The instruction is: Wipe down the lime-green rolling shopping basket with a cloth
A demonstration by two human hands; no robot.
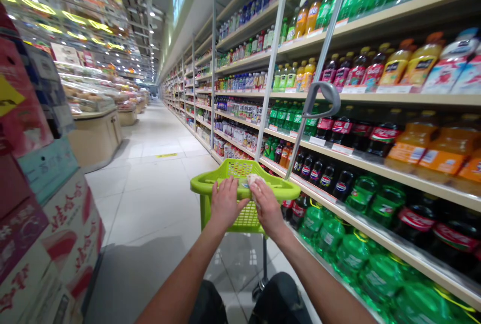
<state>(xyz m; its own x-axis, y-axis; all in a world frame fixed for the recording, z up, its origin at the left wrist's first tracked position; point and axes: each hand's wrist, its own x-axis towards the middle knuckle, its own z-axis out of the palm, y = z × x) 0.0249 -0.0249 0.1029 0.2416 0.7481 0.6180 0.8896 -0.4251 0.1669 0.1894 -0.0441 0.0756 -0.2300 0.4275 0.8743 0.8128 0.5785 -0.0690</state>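
A lime-green plastic shopping cart (242, 219) stands right in front of me, its curved handle (283, 191) facing me. My left hand (227, 201) holds the handle left of its middle, fingers over the bar and thumb pointing right. Just to the right, my right hand (266, 204) presses a crumpled whitish cloth (253, 180) onto the handle, its fingers closed over it. Part of the cloth is hidden under that hand. From the cart's right side a grey pole rises to a grey plastic loop (325, 97).
Shelves (398, 164) of drink bottles run along the right, close to the cart. Stacked cartons (63, 214) stand at near left. Beyond them is a rounded display counter (95, 136). The pale tiled aisle (154, 179) stretches ahead, with a yellow floor sticker (166, 155).
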